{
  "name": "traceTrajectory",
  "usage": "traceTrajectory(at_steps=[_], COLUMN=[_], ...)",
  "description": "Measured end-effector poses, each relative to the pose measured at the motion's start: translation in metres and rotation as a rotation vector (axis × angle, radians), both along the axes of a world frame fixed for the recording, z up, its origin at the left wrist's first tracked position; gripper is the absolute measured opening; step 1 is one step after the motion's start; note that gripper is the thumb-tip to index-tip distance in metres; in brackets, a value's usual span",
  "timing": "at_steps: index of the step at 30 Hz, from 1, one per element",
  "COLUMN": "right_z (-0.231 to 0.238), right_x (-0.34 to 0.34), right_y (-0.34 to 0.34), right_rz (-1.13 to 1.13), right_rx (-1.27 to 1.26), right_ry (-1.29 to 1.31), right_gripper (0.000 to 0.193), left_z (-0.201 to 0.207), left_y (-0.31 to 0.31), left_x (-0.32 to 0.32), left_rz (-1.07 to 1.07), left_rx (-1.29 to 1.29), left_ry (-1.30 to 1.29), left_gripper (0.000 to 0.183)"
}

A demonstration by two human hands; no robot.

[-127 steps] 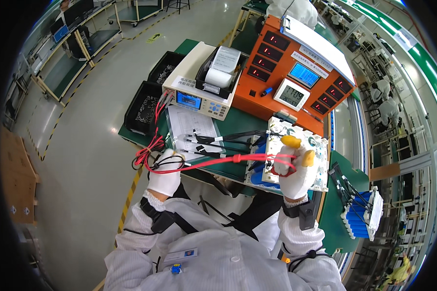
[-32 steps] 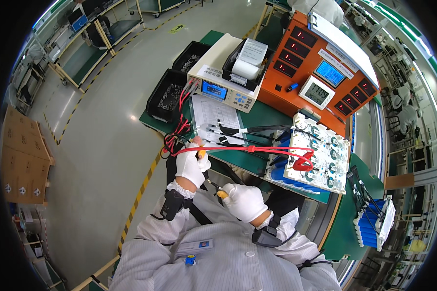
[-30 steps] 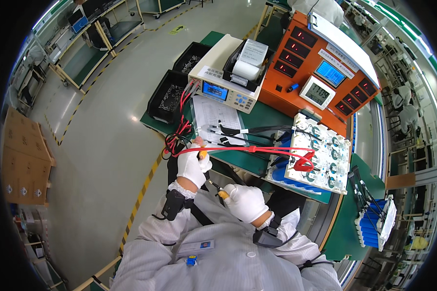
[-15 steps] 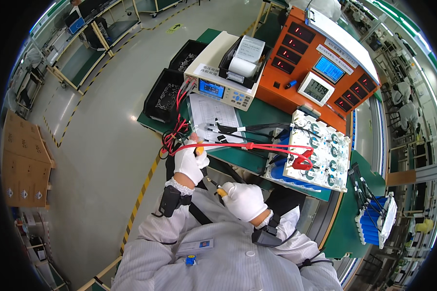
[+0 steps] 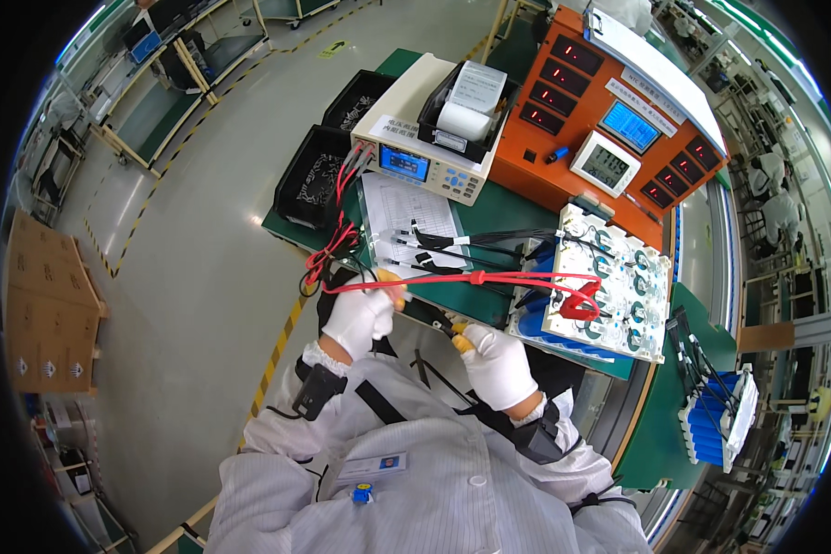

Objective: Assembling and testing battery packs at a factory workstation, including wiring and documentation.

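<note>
My left hand (image 5: 358, 321), in a white glove with bare-looking yellowish fingertips, is closed in a pinch beside the red test leads (image 5: 425, 280). What it pinches is too small to make out. My right hand (image 5: 499, 367), gloved the same way, grips a slim black test probe (image 5: 441, 323) that points toward my left fingers. The red leads run right to a red clip (image 5: 577, 303) on a white-topped battery pack (image 5: 609, 286) with blue cells. Black cables (image 5: 489, 242) with bare-looking ends stretch from the pack toward a printed sheet (image 5: 411, 208).
A cream bench meter (image 5: 425, 138) carries a small printer (image 5: 466, 115). Behind the pack stands an orange test box (image 5: 563, 157) with a white clock (image 5: 605, 164). Black bins (image 5: 314, 180) hold small metal parts. Another blue cell pack (image 5: 716, 420) lies at right; cartons (image 5: 51, 305) stand left.
My right hand has moved right and slightly up with the probe. My left hand has shifted slightly down, its fingertips now turned toward the right. The view has shifted a little.
</note>
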State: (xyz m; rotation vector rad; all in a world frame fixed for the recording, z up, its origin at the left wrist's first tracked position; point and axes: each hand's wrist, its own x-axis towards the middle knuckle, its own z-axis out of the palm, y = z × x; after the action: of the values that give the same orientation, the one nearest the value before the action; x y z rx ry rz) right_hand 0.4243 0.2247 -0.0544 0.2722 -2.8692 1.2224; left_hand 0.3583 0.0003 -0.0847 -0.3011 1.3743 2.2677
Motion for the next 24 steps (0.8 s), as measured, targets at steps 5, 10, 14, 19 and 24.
traceTrajectory(at_steps=[5,10,14,19,24], right_z=[0.003,0.006,0.008,0.009,0.004], right_x=[-0.007,-0.007,-0.004,-0.004,-0.004], right_y=[-0.007,-0.012,-0.014,-0.013,-0.014], right_rz=[-0.023,-0.035,-0.001,0.098,0.095], right_rx=[0.061,0.123,0.118,0.170,0.133], right_ry=[0.058,0.134,0.119,0.141,0.217], right_gripper=[0.012,0.009,0.010,0.014,0.015], left_z=[0.002,0.005,0.002,0.002,0.009], left_y=[0.014,0.022,0.022,0.023,0.025], left_x=[0.015,0.021,0.023,0.027,0.030], left_rz=[-0.004,-0.063,-0.031,-0.093,-0.129], left_rx=[-0.032,-0.063,-0.054,-0.096,-0.111], left_ry=[0.012,0.019,0.042,0.118,0.093], left_gripper=[0.017,0.014,0.014,0.015,0.016])
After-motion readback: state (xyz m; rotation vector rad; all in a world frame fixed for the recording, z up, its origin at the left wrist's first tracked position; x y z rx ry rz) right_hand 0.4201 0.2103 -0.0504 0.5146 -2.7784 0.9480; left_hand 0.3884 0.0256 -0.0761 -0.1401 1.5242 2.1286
